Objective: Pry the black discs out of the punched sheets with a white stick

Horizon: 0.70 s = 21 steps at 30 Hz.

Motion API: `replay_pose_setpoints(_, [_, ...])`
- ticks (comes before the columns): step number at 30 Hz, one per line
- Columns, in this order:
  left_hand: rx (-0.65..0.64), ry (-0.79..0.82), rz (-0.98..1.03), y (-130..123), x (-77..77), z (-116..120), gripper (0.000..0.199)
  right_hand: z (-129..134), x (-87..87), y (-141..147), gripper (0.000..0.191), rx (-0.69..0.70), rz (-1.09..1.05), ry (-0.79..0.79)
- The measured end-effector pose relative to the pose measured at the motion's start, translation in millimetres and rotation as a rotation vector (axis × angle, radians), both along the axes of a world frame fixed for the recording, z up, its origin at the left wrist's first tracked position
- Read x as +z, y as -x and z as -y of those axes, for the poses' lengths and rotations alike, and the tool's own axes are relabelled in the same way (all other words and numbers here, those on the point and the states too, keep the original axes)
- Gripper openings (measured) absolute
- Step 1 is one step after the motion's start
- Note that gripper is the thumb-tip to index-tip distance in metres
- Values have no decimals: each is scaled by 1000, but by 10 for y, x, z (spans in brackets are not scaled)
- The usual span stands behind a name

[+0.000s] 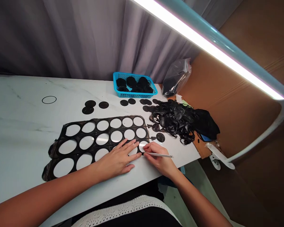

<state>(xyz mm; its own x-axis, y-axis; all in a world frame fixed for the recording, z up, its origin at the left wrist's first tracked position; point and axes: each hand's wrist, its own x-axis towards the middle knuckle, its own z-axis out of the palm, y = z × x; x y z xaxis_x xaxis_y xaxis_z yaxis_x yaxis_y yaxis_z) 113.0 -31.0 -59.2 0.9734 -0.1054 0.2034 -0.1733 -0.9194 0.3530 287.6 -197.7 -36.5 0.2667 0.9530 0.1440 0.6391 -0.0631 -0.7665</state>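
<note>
A black sheet [76, 137] with rows of large round holes lies flat on the white marbled table, which shows through the holes. My left hand [118, 160] rests palm down on its near right part with fingers spread, covering some holes. In my right hand [162, 161] a slim, pale, pen-like tool [161, 155] is pinched between the fingers. Its tip is at the near right corner of the sheet, beside the last hole, and is too small to make out. A loose black disc [160, 137] lies just beyond my right hand.
Several black discs [103, 105] and a thin ring [49, 100] lie behind the sheet. A blue basket [136, 94] holds more black discs. Crumpled black scraps [175, 118] and a clear plastic bag [177, 77] are at right. A bright lamp [213, 47] hangs overhead.
</note>
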Motion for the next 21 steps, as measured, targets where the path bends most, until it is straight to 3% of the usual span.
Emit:
replay_pose_setpoints(5, [32, 6, -9, 8, -14, 7, 51, 12, -67, -63, 16, 122, 388, -53])
replay_pose_setpoints(7, [30, 5, -18, 16, -3, 14, 49, 1, -55, -310, 19, -37, 456, -82])
replay_pose_setpoints(10, [28, -12, -43, 26, 46, 19, 50, -59, 21, -774, 18, -496, 433, -150])
replay_pose_setpoints(12, [19, -44, -71, 18, 85, 13, 54, -139, 79, -950, 17, -593, 270, -149])
replay_pose_setpoints(15, [19, -102, -87, -38, 105, -23, 61, -299, 111, -876, 20, -359, -35, -66])
replay_pose_setpoints(18, [72, -135, -53, -122, 53, -78, 56, -445, 65, -617, 20, -104, -191, 40])
replay_pose_setpoints(21, [86, -133, -28, -170, -18, -115, 49, -529, 9, -465, 18, -10, -254, 91])
